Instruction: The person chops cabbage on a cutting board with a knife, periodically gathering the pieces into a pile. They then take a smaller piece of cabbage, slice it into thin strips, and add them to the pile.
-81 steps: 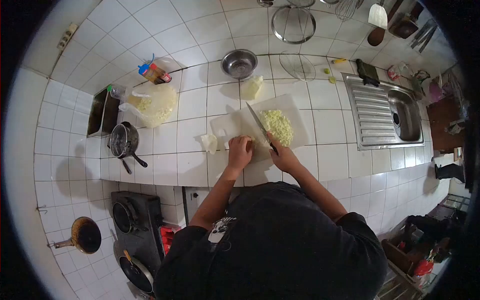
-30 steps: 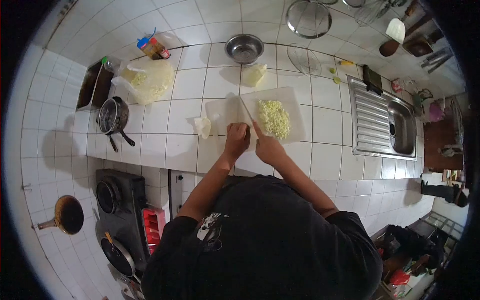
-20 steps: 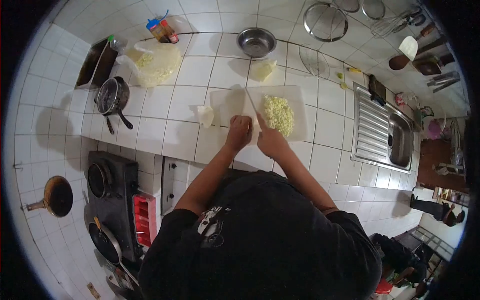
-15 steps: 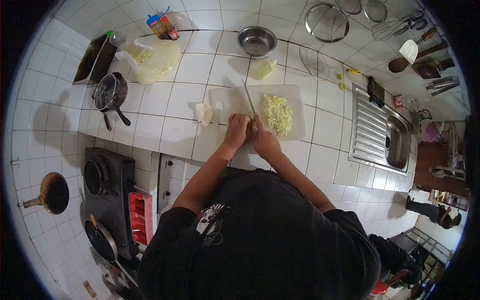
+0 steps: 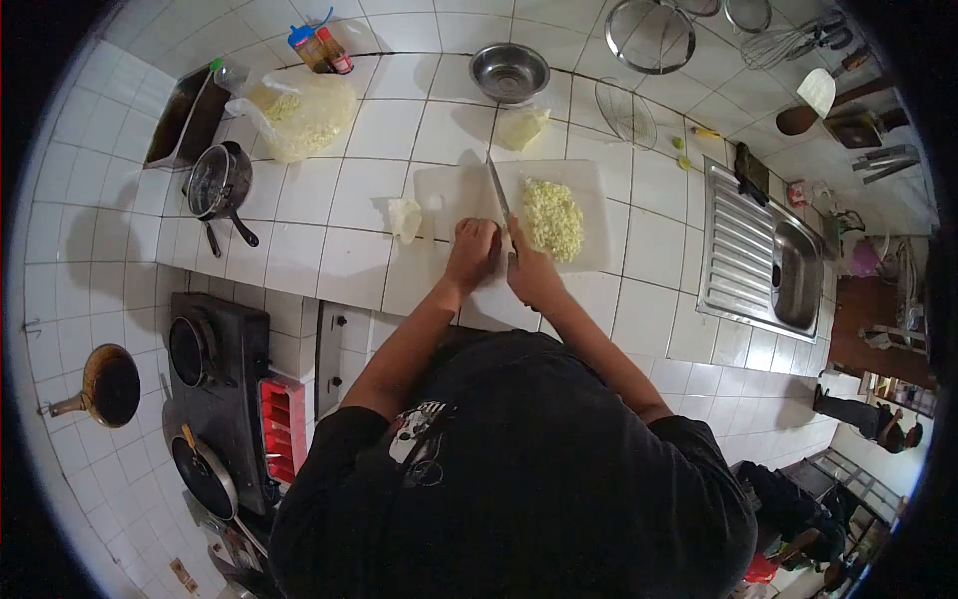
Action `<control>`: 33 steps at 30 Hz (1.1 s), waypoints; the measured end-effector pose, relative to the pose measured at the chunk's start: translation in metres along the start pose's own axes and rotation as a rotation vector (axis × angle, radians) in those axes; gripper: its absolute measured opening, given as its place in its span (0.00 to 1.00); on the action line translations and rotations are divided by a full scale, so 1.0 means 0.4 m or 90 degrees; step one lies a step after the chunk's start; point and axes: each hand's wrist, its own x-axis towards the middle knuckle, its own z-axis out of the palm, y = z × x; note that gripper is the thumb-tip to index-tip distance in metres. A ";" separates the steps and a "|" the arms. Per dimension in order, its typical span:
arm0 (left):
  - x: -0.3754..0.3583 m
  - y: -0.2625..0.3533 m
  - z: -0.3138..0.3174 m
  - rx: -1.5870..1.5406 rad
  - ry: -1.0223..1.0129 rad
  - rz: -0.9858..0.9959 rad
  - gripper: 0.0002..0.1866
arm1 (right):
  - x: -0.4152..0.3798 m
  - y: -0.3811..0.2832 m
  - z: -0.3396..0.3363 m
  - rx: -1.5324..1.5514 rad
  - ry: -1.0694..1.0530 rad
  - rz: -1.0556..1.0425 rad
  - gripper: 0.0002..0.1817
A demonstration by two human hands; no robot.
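Observation:
My right hand (image 5: 535,276) is closed round the handle of a kitchen knife (image 5: 498,184), whose blade points away from me over a pale, translucent cutting board (image 5: 593,192). Beside the blade, on its left, my left hand (image 5: 473,250) has its fingers curled down at the board's near part. A bit of something pale shows between that hand and the knife, too hidden to name. To the right of the knife lies a heap of finely chopped pale green vegetable (image 5: 552,221), resembling cabbage. One pale leaf piece (image 5: 404,220) rests by the board's left edge.
Behind the board are a pale vegetable chunk (image 5: 522,128) and a metal bowl (image 5: 509,73). A plastic bag (image 5: 309,115) of chopped vegetable and a saucepan (image 5: 218,183) stand left. The sink (image 5: 795,285) is at right, the stove (image 5: 222,399) at lower left. Other people are at far right.
The view has shifted slightly. My right hand and the knife have moved only a little against the board, and the pale bit beside the blade shows more clearly. My left hand keeps its curled hold.

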 end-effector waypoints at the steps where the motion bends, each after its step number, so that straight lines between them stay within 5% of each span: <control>1: 0.000 -0.002 0.001 -0.002 -0.002 0.003 0.07 | -0.009 -0.016 0.001 -0.013 -0.038 0.059 0.44; 7: -0.009 -0.004 0.006 0.020 0.050 0.068 0.05 | 0.000 -0.057 -0.039 0.025 -0.096 0.108 0.44; 9: -0.003 -0.018 0.013 0.026 0.037 0.028 0.05 | -0.011 -0.036 0.017 0.018 -0.010 0.071 0.42; 21: 0.002 0.014 -0.015 0.008 -0.003 -0.019 0.06 | 0.007 -0.074 -0.047 -0.024 -0.084 0.082 0.45; 30: -0.015 -0.040 -0.001 0.068 -0.017 0.007 0.13 | -0.003 0.004 -0.060 0.054 -0.046 0.041 0.41; 33: -0.006 -0.026 -0.017 0.057 -0.021 0.016 0.13 | -0.031 -0.027 -0.101 0.108 -0.053 0.128 0.40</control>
